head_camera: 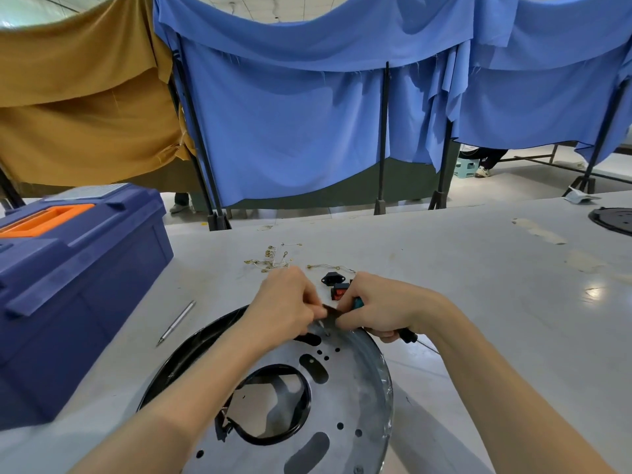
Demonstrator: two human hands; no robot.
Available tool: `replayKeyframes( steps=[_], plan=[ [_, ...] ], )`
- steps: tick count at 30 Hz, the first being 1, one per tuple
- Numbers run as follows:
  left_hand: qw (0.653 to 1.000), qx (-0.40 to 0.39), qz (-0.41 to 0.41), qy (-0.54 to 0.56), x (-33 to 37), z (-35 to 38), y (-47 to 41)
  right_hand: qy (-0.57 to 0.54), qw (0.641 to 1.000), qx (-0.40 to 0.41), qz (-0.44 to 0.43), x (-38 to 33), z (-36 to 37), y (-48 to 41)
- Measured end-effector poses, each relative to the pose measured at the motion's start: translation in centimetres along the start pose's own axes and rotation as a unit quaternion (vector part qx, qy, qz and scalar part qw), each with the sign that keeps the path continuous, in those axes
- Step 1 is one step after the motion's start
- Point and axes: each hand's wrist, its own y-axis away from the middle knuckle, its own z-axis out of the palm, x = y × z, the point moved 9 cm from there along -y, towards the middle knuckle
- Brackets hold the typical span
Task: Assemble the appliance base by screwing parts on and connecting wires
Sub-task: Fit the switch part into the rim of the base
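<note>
A round metal appliance base (345, 398) with a black rim, several holes and slots lies on the table in front of me. At its far edge my left hand (284, 302) pinches a small black part (331, 312) with a screw under it. My right hand (379, 304) touches the same part with its fingertips while its fingers curl round a screwdriver (407, 336) with a teal and black handle. A black wire loop (260, 436) sits in the base's big central opening. A red rocker switch (339, 291) and a black socket (331, 278) lie just beyond my hands.
A blue toolbox (75, 285) with an orange handle stands at the left. A loose metal screwdriver bit (176, 323) lies between it and the base. Small wires with ring terminals (273, 258) lie farther back. Another black round base (614, 218) sits at the far right.
</note>
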Motion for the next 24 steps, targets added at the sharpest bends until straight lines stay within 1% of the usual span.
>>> replayKeyframes(
  steps=[2, 4, 13, 17, 20, 22, 24],
  plan=[
    [1.000, 0.000, -0.010, 0.009, -1.3, 0.0, 0.3, -0.006, 1.000, -0.008, 0.003, 0.1, 0.0, 0.0],
    [1.000, 0.006, -0.002, 0.020, -1.7, -0.1, 0.6, -0.007, 1.000, -0.008, 0.004, 0.2, 0.1, -0.1],
    [0.998, 0.007, 0.050, 0.043, 0.3, -0.4, 1.1, -0.011, 1.000, -0.014, 0.008, 0.1, 0.2, -0.1],
    [0.996, 0.027, 0.085, 0.011, 0.7, -0.5, 1.8, -0.014, 1.000, -0.014, 0.007, 0.1, 0.3, -0.1],
    [0.995, 0.045, 0.092, -0.010, 0.6, -0.3, 2.4, -0.015, 1.000, -0.014, 0.006, 0.1, 0.3, 0.0],
    [0.991, 0.048, 0.106, -0.058, 0.8, 0.3, 2.7, -0.011, 1.000, -0.015, 0.002, 0.0, 0.4, 0.0],
    [0.979, 0.052, 0.137, -0.139, 1.4, 0.9, 2.8, -0.010, 1.000, -0.016, -0.001, -0.1, 0.4, 0.1]
  ],
)
